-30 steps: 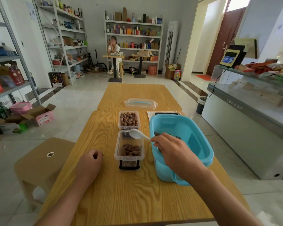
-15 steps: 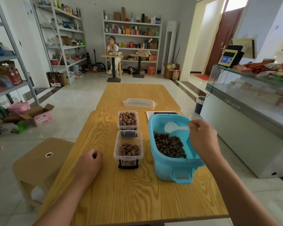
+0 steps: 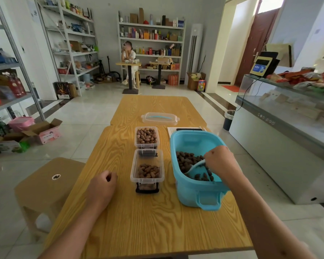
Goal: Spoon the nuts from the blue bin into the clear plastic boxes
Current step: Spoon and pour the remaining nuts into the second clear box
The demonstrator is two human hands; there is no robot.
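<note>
The blue bin [image 3: 187, 195] stands on the right of the wooden table [image 3: 138, 221], with dark nuts [image 3: 187, 160] in its bottom. My right hand [image 3: 220, 161] is down inside the bin, shut on a white spoon [image 3: 196, 166] whose bowl is dug into the nuts. Two clear plastic boxes stand left of the bin: the near box [image 3: 147, 169] is partly filled, the far box [image 3: 146, 137] is nearly full. My left hand [image 3: 103, 186] rests on the table left of the near box, loosely fisted and holding nothing.
A clear lid [image 3: 160, 118] with a blue strip lies on the far table. A paper sheet and dark flat object [image 3: 187, 129] sit behind the bin. A tan stool [image 3: 45, 186] stands left, a glass counter [image 3: 288, 128] right. A person sits far back.
My right hand carried the empty spoon from over the near box to above the bin, then lowered it into the nuts. My left hand stayed put.
</note>
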